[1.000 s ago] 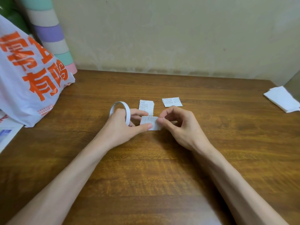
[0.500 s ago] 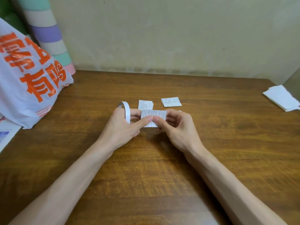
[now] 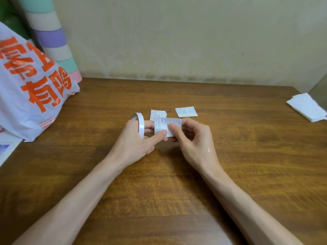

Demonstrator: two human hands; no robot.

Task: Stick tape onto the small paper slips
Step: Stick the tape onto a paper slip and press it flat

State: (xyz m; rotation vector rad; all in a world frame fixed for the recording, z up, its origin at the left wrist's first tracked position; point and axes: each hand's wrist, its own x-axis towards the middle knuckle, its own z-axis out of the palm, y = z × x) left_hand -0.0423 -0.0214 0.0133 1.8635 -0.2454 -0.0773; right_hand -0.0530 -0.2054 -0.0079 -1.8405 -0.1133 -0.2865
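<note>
While both hands work just above the middle of the bench (image 3: 230,174), the surroundings are noted first, largest item down. A white plastic bag (image 3: 30,85) with orange lettering stands at the far left edge, and a banded pastel roll (image 3: 53,38) leans in the corner behind it. A folded white paper (image 3: 307,106) lies at the far right edge, well apart from the work.

The left hand (image 3: 134,144) carries the tape roll (image 3: 140,124), which is looped around its fingers and stands on edge; the thumb and fingertips of the same hand are pressed together on the left lower part of the held slip (image 3: 165,125). The right hand (image 3: 192,140) pinches the right part of that slip, thumb on the printed face. The slip is clear of the bench, printed side toward the camera. Whether tape is already on it cannot be determined.

Two further items lie just beyond the hands: a small stack of slips (image 3: 157,114), partly hidden behind the held slip, and a single slip (image 3: 186,111) to its right, flat on the wood.

Assessment: the step in hand appears to be positioning one slip for taping. The next move likely requires freeing the tape end from the roll, laying it along the slip and pressing it flat without creasing the thin paper.
</note>
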